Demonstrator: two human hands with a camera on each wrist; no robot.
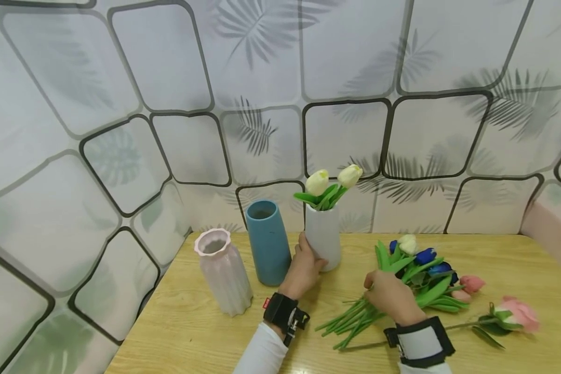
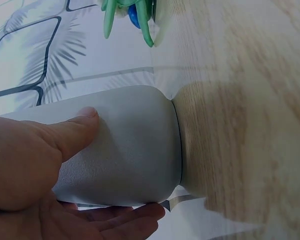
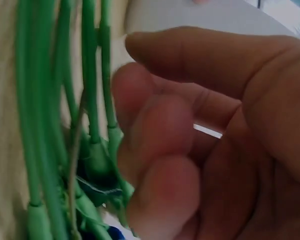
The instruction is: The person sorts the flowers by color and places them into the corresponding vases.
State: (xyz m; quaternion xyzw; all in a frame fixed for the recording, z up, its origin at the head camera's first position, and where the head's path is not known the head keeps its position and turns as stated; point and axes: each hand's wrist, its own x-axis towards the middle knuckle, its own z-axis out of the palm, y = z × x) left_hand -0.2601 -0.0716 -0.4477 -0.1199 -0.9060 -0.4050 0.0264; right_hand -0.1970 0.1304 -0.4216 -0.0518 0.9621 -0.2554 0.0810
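Note:
In the head view my left hand [image 1: 305,266] grips the lower part of a white vase [image 1: 322,236]. Two white tulips [image 1: 318,183] with green leaves stand in that vase. The left wrist view shows the thumb along one side of the vase and the fingers round the other. Over a bunch of artificial flowers [image 1: 404,267] on the table is my right hand [image 1: 391,295]. Its fingers are loosely bent with nothing between them, and the green stems [image 3: 37,115] lie just beyond the fingertips in the right wrist view.
A blue vase [image 1: 269,246] and a pale pink fluted vase [image 1: 225,278] stand left of my left hand. A single pink rose [image 1: 514,314] lies on the wooden table [image 1: 177,332] at the right. Patterned cloth [image 1: 266,67] forms the backdrop.

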